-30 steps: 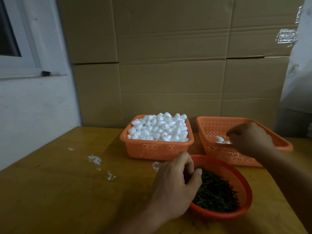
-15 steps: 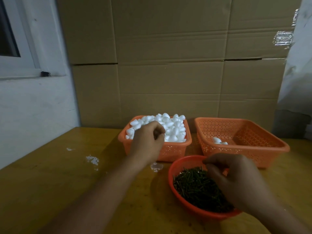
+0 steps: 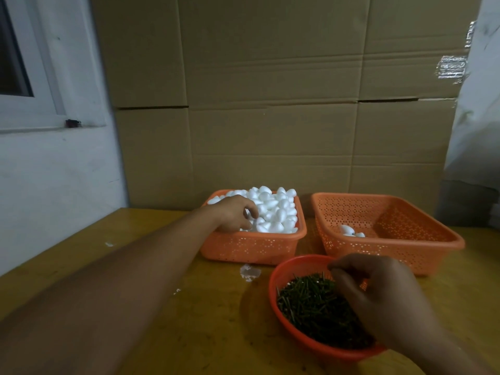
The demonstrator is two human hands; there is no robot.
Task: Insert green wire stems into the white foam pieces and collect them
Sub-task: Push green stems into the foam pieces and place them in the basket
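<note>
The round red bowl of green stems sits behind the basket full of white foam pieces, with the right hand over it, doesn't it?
Not quite: the head view shows the round red bowl in front of the full basket, nearer the person. The right hand is over it, as you said.

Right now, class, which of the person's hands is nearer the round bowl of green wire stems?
Right. The right hand hovers directly over the bowl of green wire stems; the left hand is farther back, in the foam basket.

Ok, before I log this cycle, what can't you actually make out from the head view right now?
- Whether the left hand holds a foam piece: its curled fingers hide it.
- Whether the right hand pinches a green stem: hidden under the hand.
- Whether the pieces in the right basket have stems: too small.
</note>
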